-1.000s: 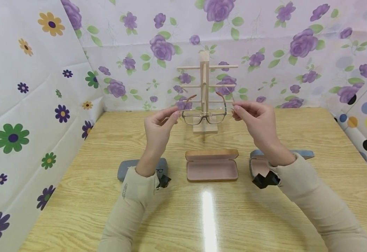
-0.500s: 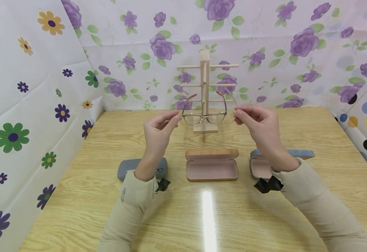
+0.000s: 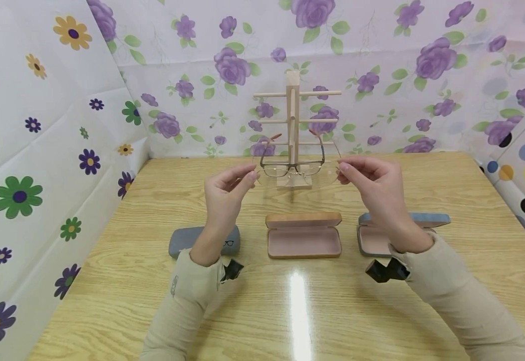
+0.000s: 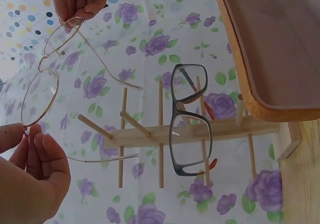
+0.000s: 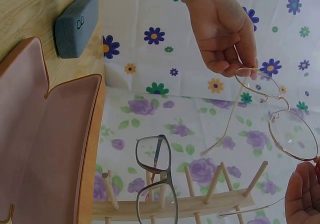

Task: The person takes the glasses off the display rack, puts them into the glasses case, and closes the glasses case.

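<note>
Between both hands hangs a pair of round, gold wire-rimmed glasses, held up with its temples pointing towards the wooden stand. My left hand pinches one outer end of the frame, and my right hand pinches the other. In the head view the thin wire frame is faint against the background. Behind it, dark-rimmed glasses with orange-brown temple tips rest on a low rod of the stand. The stand's upper rods carry nothing.
Nearer on the wooden table lie a closed grey glasses case, an open orange-brown case with a pink lining, and an open blue case partly behind the right wrist. Flowered cloth hangs behind the stand.
Both hands have come down a little in the head view, lowering the wire-rimmed glasses in front of the stand. The right hand has also shifted slightly right. The dark-rimmed glasses stay put.
</note>
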Demonstrator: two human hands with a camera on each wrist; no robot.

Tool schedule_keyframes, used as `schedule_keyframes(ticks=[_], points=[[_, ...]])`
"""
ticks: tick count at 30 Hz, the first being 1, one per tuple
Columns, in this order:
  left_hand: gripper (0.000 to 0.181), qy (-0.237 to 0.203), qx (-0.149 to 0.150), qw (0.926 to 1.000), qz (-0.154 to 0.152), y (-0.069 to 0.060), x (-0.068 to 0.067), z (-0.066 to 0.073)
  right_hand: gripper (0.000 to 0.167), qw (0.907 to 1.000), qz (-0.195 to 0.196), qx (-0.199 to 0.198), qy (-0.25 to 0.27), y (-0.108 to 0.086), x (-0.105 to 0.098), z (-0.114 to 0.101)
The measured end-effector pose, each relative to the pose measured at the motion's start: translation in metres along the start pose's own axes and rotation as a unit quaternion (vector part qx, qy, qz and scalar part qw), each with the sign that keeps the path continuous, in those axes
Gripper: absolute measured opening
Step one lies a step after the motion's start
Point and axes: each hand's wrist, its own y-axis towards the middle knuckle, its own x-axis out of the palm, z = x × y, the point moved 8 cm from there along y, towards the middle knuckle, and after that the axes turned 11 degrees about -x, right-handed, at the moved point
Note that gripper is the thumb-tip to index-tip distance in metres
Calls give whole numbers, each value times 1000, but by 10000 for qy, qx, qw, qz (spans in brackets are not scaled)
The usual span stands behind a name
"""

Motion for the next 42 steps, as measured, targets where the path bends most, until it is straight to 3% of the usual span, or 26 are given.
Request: schedule_keyframes(ticks=[15, 21, 27, 32, 37, 42], points=[[14, -414, -197, 9984, -322, -8, 1, -3, 16, 9998, -96, 148, -133, -13, -1, 3], [24, -688, -733, 9940, -436, -9, 2, -10, 16, 9997, -100, 188, -123, -18, -2, 4], [44, -904, -1257, 9856, -674, -11, 3, -16, 16, 9997, -151, 165, -104, -22, -1, 6], [48, -969, -1584, 9782, -923, -13, 5, -20, 15, 9998, -179, 121, -38, -24, 1, 6], [50, -998, -1736, 9742, -1037, -15, 6, -23, 15, 9995, -239, 180, -124, -28, 1, 8], [50, -897, -1684, 9760, -1048, -16, 6, -23, 15, 9993, -254, 227, -137, -29, 1, 11]])
